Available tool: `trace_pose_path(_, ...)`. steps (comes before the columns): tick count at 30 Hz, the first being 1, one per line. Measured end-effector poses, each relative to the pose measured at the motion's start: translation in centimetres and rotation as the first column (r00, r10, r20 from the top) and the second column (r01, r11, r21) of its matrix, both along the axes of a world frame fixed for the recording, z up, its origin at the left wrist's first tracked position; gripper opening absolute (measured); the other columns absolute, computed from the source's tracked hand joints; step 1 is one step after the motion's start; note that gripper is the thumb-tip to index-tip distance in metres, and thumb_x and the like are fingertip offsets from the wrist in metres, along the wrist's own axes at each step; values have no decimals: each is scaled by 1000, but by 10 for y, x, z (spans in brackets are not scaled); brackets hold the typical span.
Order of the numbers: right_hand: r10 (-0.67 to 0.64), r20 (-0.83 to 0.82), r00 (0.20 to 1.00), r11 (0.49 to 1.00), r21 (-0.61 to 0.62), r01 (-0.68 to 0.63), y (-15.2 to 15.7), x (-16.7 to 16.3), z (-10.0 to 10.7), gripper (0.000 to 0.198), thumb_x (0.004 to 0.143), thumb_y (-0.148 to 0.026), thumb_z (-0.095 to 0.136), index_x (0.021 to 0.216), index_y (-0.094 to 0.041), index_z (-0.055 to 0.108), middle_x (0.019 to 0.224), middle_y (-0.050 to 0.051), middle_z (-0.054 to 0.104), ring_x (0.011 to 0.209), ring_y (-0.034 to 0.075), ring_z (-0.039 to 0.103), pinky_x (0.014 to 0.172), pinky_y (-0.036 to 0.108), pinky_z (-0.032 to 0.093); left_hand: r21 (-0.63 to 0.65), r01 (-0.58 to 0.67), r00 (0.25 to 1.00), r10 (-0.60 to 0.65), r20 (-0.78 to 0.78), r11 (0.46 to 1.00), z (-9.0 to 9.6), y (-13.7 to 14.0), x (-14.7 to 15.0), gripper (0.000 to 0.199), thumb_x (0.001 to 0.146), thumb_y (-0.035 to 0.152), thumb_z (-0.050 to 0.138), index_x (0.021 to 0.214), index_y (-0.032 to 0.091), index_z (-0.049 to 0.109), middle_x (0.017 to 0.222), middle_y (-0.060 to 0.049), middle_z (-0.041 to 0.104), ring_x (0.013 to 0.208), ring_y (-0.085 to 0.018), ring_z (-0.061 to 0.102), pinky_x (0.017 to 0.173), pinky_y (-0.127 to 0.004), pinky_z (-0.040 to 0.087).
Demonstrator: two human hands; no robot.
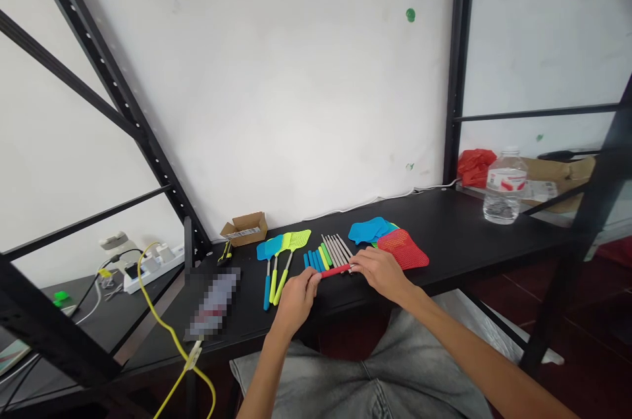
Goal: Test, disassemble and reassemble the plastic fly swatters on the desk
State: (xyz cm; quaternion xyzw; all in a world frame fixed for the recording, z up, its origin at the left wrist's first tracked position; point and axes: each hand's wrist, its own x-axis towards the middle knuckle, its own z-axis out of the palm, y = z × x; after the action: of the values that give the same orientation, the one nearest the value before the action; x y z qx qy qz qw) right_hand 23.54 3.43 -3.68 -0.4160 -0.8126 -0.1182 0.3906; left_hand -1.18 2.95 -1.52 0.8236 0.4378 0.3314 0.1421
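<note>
My left hand (297, 297) is closed around the left end of a red fly swatter handle (336, 271), held level near the table's front edge. At the handle's right end my right hand (379, 269) pinches what looks like a thin grey metal rod, mostly hidden by the fingers. Just behind lie several loose blue, yellow and green handles (318, 258) in a row. Beside them is a row of grey metal rods (337, 249). Red mesh swatter heads (402, 249) and blue swatter heads (370, 230) lie stacked behind my right hand. Assembled fly swatters (274, 274) rest to the left.
A small open cardboard box (245, 229) stands at the back left of the black table (444, 228). A blurred-out item (213, 306) and a yellow cable (170, 330) are at the left. A water bottle (504, 187) stands at the right by the black rack post (458, 63).
</note>
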Motion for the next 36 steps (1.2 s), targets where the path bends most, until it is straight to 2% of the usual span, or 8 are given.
trace_pose_path(4,3,-36,999,999,53,-1,-2,-2,0,16,95,-25,52,93,-19,67,88,6,69,80,19,57,74,32,43,-81,-1,998,7,69,997,1,-1,0,45,100,46,26,69,21,48,60,2,56,58,-16,54,60,-25,34)
trace_pose_path(7,22,-46,999,997,77,-19,-2,-2,-1,13,94,-24,55,95,-20,66,88,6,69,82,20,57,76,33,44,-125,-20,999,26,46,992,-1,-1,1,50,100,44,22,65,21,50,56,2,56,58,-16,56,62,-25,35)
trace_pose_path(12,52,-89,995,995,84,-45,-1,-2,-5,11,94,-24,55,91,-19,65,86,5,70,80,20,57,76,34,44,-70,-15,999,13,-35,997,-2,-2,5,51,100,44,25,59,21,43,53,2,53,56,-15,53,61,-25,33)
trace_pose_path(17,84,-88,993,993,94,-76,-1,-2,-6,16,95,-24,53,89,-19,67,85,5,71,78,19,59,76,34,45,-34,-2,997,0,-81,999,0,-1,6,49,100,45,24,62,21,43,55,2,51,56,-16,51,60,-25,31)
trace_pose_path(22,74,-63,995,996,53,-71,-2,-2,-5,20,96,-25,50,89,-19,68,83,6,72,77,19,60,73,33,43,-10,12,995,-13,-96,1000,-2,0,5,45,100,44,26,65,22,43,57,2,51,56,-16,51,58,-25,29)
trace_pose_path(30,17,-17,1000,999,48,-16,-4,-3,-1,20,97,-26,49,91,-19,66,83,6,69,76,19,59,71,32,42,12,-5,999,5,-40,1000,-4,-1,8,39,100,43,30,70,22,44,59,3,47,54,-15,48,56,-25,29)
trace_pose_path(36,28,-39,999,997,67,-26,-4,-5,-1,18,97,-27,50,92,-18,65,84,6,68,79,20,57,74,32,43,-56,-9,996,14,86,998,-2,-3,9,42,99,46,30,69,20,45,58,3,47,55,-14,49,55,-24,30)
